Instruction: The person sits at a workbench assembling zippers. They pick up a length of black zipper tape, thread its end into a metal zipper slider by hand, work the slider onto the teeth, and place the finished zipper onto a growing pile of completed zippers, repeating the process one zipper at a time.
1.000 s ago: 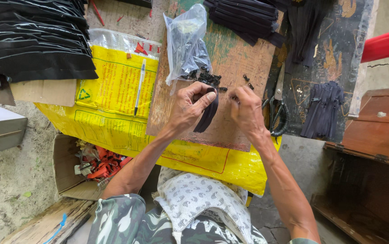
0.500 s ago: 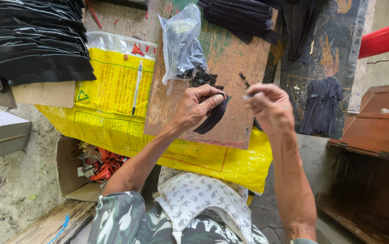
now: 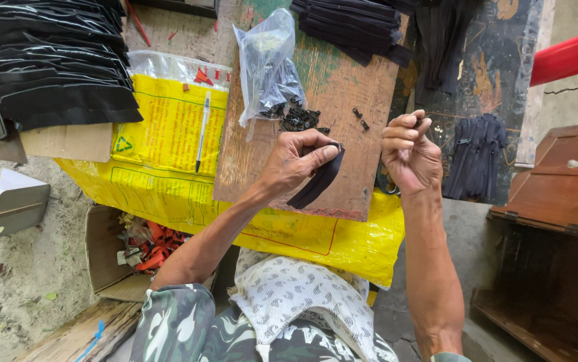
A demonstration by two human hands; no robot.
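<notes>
At the far left we see a stack of black folded pieces (image 3: 47, 60) lying on the bench, with a white box (image 3: 14, 208) below it on the ground. Just right of the stack lies a yellow plastic sack (image 3: 161, 154), spread over the bench edge, and a pen (image 3: 202, 131) rests on it. Near us, under the sack's edge, an open cardboard box (image 3: 111, 261) holds red scraps.

Further right a worn wooden board (image 3: 342, 87) lies over the sack. A clear plastic bag (image 3: 265, 64) sits on its far left part, and a small heap of black zipper sliders (image 3: 299, 119) spills out beside the bag.

Our left hand (image 3: 296, 161) hovers over the middle of the board, its grip clenched on a black zipper strip (image 3: 316, 181), pinched at the top end between thumb and forefinger; the strip hangs slanting toward us over the board.

Our right hand (image 3: 406, 154) is just right of it, apart from the strip, fingers curled with thumb and fingertips pinched together on something small and dark; we cannot tell what it is.

At the far side lie more black zipper strips in a bundle (image 3: 356, 27), another dark bundle (image 3: 473, 157) lies at the right, and a brown wooden chest (image 3: 557, 194) stands farthest right.
</notes>
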